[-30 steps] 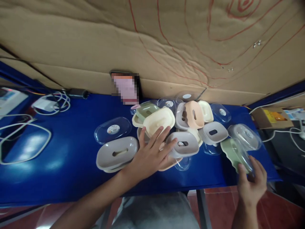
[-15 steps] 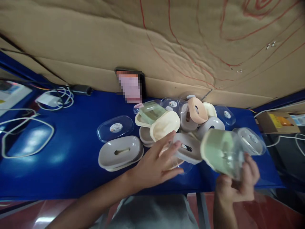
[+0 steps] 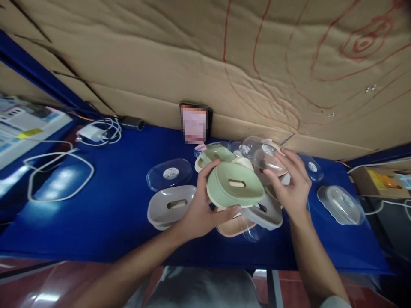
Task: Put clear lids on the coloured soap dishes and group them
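My left hand grips a green oval soap dish by its left end and holds it above a pile of plastic soap dishes on the blue table. My right hand holds a clear plastic lid just right of and behind the green dish. A grey soap dish lies left of my left hand, with another clear lid behind it.
A clear scalloped lid lies alone at the right. White cables and a charger lie at the left. A dark phone-like object leans on the cardboard wall. A small cardboard box sits beyond the table's right end.
My right hand carried the green dish and clear lid from the table's right end to the middle. My left hand lifted off the pile and took hold of the green dish.
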Available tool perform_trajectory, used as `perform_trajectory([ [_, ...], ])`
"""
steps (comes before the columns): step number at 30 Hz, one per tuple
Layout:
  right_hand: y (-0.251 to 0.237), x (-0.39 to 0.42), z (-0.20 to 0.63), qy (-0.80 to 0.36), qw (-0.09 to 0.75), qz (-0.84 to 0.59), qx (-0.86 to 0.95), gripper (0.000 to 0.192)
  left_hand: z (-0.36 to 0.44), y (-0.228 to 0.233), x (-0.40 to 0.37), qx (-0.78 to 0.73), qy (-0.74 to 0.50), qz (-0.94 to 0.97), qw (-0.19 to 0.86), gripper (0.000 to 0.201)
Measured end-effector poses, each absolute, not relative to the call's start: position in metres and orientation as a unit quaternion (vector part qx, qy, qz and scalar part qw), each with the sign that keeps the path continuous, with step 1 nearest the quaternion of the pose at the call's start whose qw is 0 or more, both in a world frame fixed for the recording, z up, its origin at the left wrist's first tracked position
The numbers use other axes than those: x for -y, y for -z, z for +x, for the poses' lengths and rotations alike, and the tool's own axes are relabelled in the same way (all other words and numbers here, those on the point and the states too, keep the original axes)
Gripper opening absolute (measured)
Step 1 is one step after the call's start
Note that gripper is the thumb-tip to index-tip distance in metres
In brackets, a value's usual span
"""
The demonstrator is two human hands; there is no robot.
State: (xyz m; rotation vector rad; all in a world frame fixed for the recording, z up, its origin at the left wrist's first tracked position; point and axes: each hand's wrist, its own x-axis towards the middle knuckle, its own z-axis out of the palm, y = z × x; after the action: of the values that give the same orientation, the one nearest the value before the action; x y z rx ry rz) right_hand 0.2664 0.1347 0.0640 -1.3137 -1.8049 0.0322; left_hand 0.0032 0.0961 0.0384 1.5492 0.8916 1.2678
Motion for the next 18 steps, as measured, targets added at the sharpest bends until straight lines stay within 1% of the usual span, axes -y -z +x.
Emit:
perform_trajectory([
  [2, -0.066, -0.135, 0.271, 0.012, 0.399, -0.548, 0.735, 0.043, 0.004, -0.039, -0.095, -0.362, -0.520, 0.624, 0.456, 0.095],
  [3, -0.068, -0.133, 0.270, 0.005, 0.379, -0.540, 0.752, 0.045, 0.004, -0.040, -0.095, -0.365, -0.521, 0.623, 0.456, 0.096],
  [6, -0.075, -0.118, 0.259, -0.082, 0.306, -0.427, 0.847, 0.058, 0.001, -0.040, -0.095, -0.375, -0.513, 0.623, 0.455, 0.101],
  [8, -0.079, -0.110, 0.247, -0.147, 0.283, -0.348, 0.882, 0.057, -0.003, -0.041, -0.096, -0.383, -0.506, 0.628, 0.450, 0.106],
  [10, -0.082, -0.107, 0.240, -0.186, 0.320, -0.329, 0.869, 0.048, -0.005, -0.042, -0.097, -0.385, -0.501, 0.638, 0.440, 0.108],
  [13, -0.082, -0.109, 0.239, -0.221, 0.385, -0.341, 0.829, 0.034, -0.007, -0.045, -0.098, -0.379, -0.494, 0.662, 0.417, 0.109],
  [15, -0.080, -0.112, 0.242, -0.187, 0.392, -0.353, 0.829, 0.031, -0.009, -0.048, -0.099, -0.385, -0.486, 0.676, 0.398, 0.106],
  [18, -0.074, -0.116, 0.245, -0.065, 0.359, -0.395, 0.843, 0.034, -0.018, -0.050, -0.103, -0.414, -0.506, 0.683, 0.327, 0.098],
])
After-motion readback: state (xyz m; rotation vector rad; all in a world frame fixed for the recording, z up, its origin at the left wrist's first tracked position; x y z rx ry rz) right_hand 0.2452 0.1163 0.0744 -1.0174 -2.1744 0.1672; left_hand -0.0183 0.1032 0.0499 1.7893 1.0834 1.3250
